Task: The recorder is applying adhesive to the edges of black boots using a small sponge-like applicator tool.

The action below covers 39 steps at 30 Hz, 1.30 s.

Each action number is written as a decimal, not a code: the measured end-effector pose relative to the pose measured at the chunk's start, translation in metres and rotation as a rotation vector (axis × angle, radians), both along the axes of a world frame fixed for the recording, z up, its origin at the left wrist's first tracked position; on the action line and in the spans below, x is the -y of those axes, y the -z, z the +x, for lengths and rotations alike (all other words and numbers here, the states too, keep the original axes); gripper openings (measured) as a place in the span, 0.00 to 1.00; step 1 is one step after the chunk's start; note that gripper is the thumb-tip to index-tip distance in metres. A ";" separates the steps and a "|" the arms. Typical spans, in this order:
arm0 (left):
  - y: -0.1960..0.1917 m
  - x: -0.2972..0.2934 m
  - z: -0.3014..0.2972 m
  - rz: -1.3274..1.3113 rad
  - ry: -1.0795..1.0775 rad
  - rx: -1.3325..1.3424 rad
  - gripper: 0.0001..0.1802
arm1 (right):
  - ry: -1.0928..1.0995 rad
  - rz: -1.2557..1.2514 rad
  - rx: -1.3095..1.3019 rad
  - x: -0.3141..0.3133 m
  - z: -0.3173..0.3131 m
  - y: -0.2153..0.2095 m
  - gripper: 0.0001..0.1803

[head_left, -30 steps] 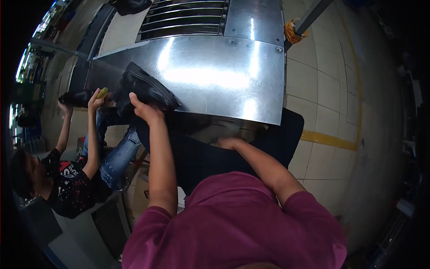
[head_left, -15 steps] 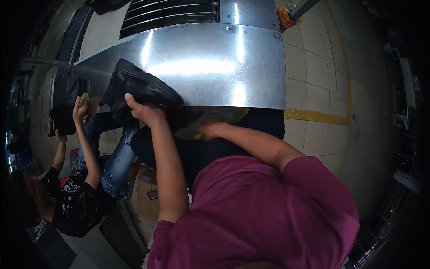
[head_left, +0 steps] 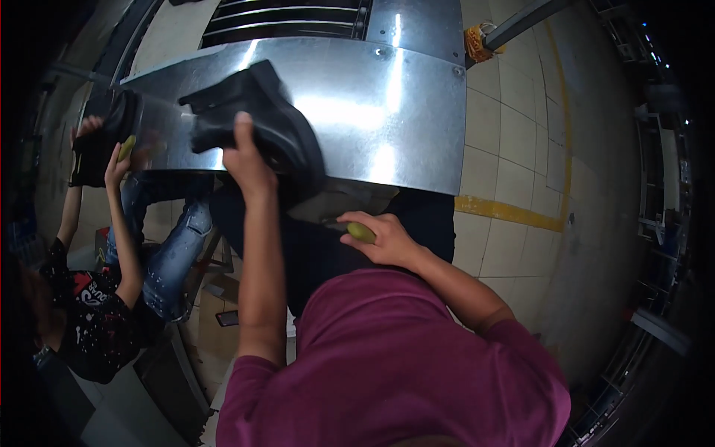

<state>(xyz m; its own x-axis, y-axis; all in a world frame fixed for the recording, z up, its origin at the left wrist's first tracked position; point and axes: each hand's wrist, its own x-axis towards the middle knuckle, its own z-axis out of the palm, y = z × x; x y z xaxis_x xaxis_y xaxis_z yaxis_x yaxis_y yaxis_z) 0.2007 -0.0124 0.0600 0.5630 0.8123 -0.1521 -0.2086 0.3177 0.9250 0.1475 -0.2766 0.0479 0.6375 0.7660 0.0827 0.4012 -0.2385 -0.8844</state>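
Note:
My left hand (head_left: 249, 165) grips a black boot (head_left: 272, 112) by its side, thumb on top. The boot hangs over the near edge of the metal table (head_left: 417, 134), its sole turned to the right; motion blurs it slightly. Lower and to the right, over my lap, my right hand (head_left: 391, 242) is closed around a small tool with a yellow-green rounded handle (head_left: 362, 232). A thin greyish tip seems to stick out beyond the handle, too dim to make out. The tool is apart from the boot.
On the left, a co-worker's hand (head_left: 114, 167) holds a similar green-handled tool beside another black boot (head_left: 93, 155). A rack of metal bars (head_left: 287, 18) adjoins the table's far side. A phone (head_left: 227, 319) lies on a cardboard box below left. A pole (head_left: 521, 24) stands at far right.
The boot has turned in my left hand, its sole swinging to the right. My right hand has come back toward me, bringing the green handle into fuller view.

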 end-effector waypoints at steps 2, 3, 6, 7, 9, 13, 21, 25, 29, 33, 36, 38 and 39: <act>-0.006 0.046 -0.006 0.122 0.078 -0.002 0.27 | 0.112 0.151 -0.035 0.006 0.013 -0.025 0.13; -0.001 0.063 -0.007 0.097 0.118 -0.003 0.26 | 0.102 0.053 -0.057 0.017 0.022 -0.030 0.09; 0.024 0.079 -0.011 -0.041 0.258 -0.174 0.26 | -0.145 0.077 0.028 0.036 0.054 -0.051 0.10; 0.008 0.085 -0.008 0.050 0.303 -0.168 0.27 | -0.112 0.092 -0.007 0.041 0.058 -0.063 0.10; 0.008 0.091 -0.002 0.149 0.315 -0.136 0.26 | -0.066 0.122 -0.065 0.048 0.072 -0.072 0.09; 0.020 0.086 0.019 0.170 0.355 0.104 0.26 | 0.154 0.235 -0.162 0.052 0.104 -0.070 0.07; 0.022 0.083 0.049 0.068 0.322 0.205 0.23 | 0.635 0.800 -0.604 0.009 0.183 -0.073 0.20; 0.023 0.087 0.044 0.103 0.183 0.231 0.23 | 0.668 0.895 -0.592 -0.029 0.231 -0.087 0.21; 0.033 0.080 0.046 0.161 0.173 0.181 0.27 | 0.612 0.923 -0.553 -0.076 0.261 -0.088 0.20; 0.033 0.083 0.049 0.173 0.143 0.167 0.26 | 0.589 0.924 -0.538 -0.099 0.272 -0.078 0.18; 0.035 0.082 0.049 0.181 0.130 0.142 0.26 | 0.582 0.876 -0.449 -0.109 0.269 -0.073 0.17; 0.035 0.081 0.049 0.196 0.125 0.142 0.26 | 0.584 0.843 -0.285 -0.114 0.267 -0.072 0.15; 0.035 0.080 0.049 0.216 0.130 0.143 0.26 | 0.579 0.834 -0.287 -0.117 0.268 -0.071 0.15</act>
<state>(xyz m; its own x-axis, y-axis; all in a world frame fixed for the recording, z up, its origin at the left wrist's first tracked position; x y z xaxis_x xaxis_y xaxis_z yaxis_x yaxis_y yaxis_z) 0.2497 -0.0929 0.0254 0.6679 0.7368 0.1049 -0.3124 0.1496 0.9381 0.4157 -0.1598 0.1184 0.9668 0.1088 0.2313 0.1703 0.4004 -0.9004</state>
